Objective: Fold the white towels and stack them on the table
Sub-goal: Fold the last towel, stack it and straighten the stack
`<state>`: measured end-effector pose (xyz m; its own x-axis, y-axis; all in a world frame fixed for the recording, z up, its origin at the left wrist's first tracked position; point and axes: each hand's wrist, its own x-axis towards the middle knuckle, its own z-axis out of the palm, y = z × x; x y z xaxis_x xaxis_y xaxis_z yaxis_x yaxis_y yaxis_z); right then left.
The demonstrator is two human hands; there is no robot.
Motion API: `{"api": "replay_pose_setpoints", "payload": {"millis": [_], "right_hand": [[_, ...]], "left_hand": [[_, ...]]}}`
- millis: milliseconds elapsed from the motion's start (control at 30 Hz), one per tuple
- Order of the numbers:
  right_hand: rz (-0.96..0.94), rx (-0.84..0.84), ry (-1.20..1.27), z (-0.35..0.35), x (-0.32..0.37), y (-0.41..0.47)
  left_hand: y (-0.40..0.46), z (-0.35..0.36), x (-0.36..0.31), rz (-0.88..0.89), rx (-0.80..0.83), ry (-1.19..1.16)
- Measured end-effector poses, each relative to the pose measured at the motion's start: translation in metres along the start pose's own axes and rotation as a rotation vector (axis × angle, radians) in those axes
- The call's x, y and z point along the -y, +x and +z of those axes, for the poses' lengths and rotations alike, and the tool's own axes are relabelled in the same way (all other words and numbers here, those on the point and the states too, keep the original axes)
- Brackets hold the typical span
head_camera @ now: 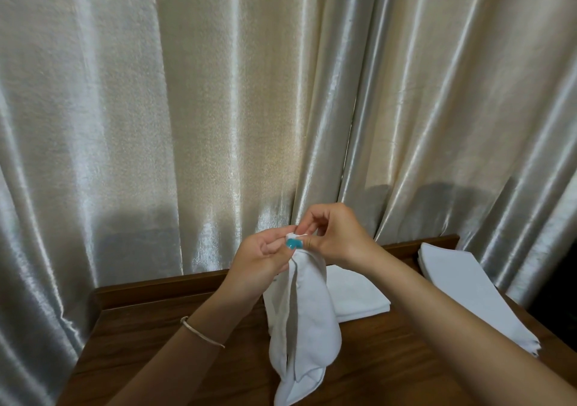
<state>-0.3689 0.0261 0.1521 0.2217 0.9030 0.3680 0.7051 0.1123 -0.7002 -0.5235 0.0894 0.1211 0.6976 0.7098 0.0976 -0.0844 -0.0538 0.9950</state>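
White towel [301, 321] hangs pinched at its top corner by left hand [262, 257] and right hand [335, 234] (both fingertips closed) above the surface [150, 343].

Two bare forearms in view, no sleeves; left hand [259, 257] had teal polish on the thumbnail [293, 243]; thin pale bracelet [201, 331] sat on left wrist; right hand [338, 234] wore no rings, nails looked unpainted
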Motion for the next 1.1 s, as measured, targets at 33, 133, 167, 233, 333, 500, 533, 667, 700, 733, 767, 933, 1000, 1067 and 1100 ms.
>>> {"api": "replay_pose_setpoints", "payload": {"millis": [33, 133, 167, 233, 333, 500, 533, 667, 700, 733, 767, 933, 1000, 1067, 1100], "right_hand": [[-0.006, 0.002, -0.005, 0.000, -0.001, 0.000], [-0.013, 0.013, 0.005, -0.002, 0.000, 0.001], [-0.014, 0.021, 0.008, -0.002, 0.001, 0.002], [-0.018, 0.031, 0.014, -0.001, 0.002, 0.001], [-0.034, 0.004, 0.040, 0.002, 0.002, 0.001], [-0.038, -0.068, -0.016, 0.013, 0.000, 0.004], [-0.044, -0.080, -0.049, 0.016, 0.000, 0.005], [-0.005, 0.031, -0.167, 0.007, 0.008, 0.014], [0.012, 0.112, -0.181, 0.004, 0.008, 0.015], [0.026, 0.196, -0.186, 0.002, 0.007, 0.016], [0.037, 0.273, -0.197, 0.001, 0.004, 0.016], [0.123, 0.472, -0.233, -0.002, -0.014, 0.009], [0.167, 0.568, -0.226, -0.003, -0.022, 0.003], [0.205, 0.649, -0.305, -0.004, -0.030, -0.003], [0.220, 0.677, -0.372, -0.006, -0.033, -0.005]], "left_hand": [[0.000, 0.000, 0.000, 0.007, -0.008, 0.003], [-0.001, 0.002, -0.001, 0.023, -0.036, -0.002], [-0.002, 0.003, -0.001, 0.028, -0.046, -0.005], [-0.002, 0.004, -0.001, 0.044, -0.058, -0.007], [-0.003, 0.005, -0.001, 0.066, -0.080, 0.013], [0.005, 0.001, 0.000, 0.074, -0.189, 0.034], [0.006, 0.000, -0.002, 0.082, -0.217, 0.046], [0.009, -0.005, -0.011, 0.142, -0.263, 0.065], [0.010, -0.008, -0.014, 0.153, -0.276, 0.066], [0.011, -0.011, -0.016, 0.164, -0.293, 0.066], [0.012, -0.016, -0.019, 0.175, -0.310, 0.070], [0.016, -0.045, -0.042, 0.253, -0.419, 0.095], [0.019, -0.061, -0.049, 0.277, -0.480, 0.118], [0.024, -0.081, -0.056, 0.294, -0.553, 0.134], [0.026, -0.091, -0.059, 0.303, -0.589, 0.135]]}}
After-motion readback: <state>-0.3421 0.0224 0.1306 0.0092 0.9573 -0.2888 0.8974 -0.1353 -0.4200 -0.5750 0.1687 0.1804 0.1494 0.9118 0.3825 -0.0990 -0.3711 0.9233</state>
